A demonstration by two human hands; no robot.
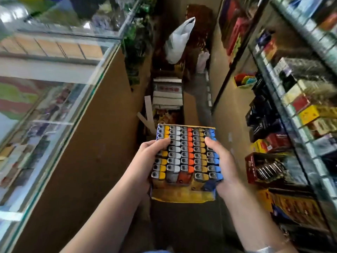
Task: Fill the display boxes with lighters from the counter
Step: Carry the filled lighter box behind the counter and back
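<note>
**Inspector A:** The display box is off the worktop, held over the aisle floor between both hands. It appears full: rows of lighters stand upright, caps up, in yellow, white, orange, tan and blue columns.

**Inspector B:** State of the grip?

**A:** The left hand wraps the left wall with its fingers curled over the lighter tops. The right hand wraps the right wall, its thumb pressing on the blue column. Both are closed on the box.

**B:** Handling?

**A:** My judgement: thin card, walls likely to flex, and a packed load that makes it heavier than it looks. The lighters are hard and smooth and seem loose in their rows, so a tilt could spill them. Support under the base, held level, seems safest.

**B:** Surroundings?

**A:** A narrow aisle. A glass worktop over a brown panel runs along the left. Glass shelves of packaged goods line the right. Ahead on the floor sit stacked cartons and a white plastic bag. The background is blurred.
</note>
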